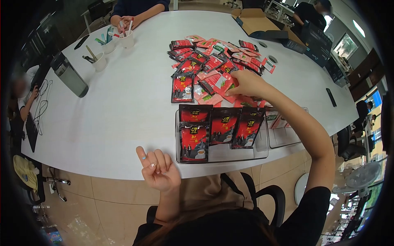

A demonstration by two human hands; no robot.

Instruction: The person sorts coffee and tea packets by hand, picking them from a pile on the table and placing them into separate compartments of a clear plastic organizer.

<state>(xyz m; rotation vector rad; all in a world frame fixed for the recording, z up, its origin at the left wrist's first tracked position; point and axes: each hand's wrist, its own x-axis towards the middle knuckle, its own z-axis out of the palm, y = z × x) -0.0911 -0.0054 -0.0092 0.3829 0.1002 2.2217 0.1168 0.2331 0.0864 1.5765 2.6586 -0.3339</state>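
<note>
Head view: your right hand (247, 85) reaches over the pile of packets (213, 59), its grip closed on a red-and-pink packet (223, 84) at the near side.

"Is that packet lifted?"

You seem to have it pinched between thumb and fingers, but from this angle I can't tell whether it is off the pile.

"And my left?"

Your left hand (161, 169) is just beside the clear tray (221, 159), near the edge of the white surface (119, 106). Its grip is loosely closed, one finger stretched out, and it holds nothing.

"What's in that tray?"

Red-and-black G7 packets: one at the front left (193, 141) with another (195, 112) behind it, one in the middle (224, 125), and a tilted one (247, 128) to the right. They stand with their printed faces toward you.

"Anything next to it?"

To its right, a second clear tray (287, 143) holds Cozy packets (272, 119); your right forearm hides part of it. Beyond the first tray, a G7 packet (182, 88) lies at the left edge of the pile.

"Farther out?"

A tilted-looking bottle (69, 76) and three cups of pens (99, 62) are on your left; an open cardboard box (260, 23) is at the far right.
</note>
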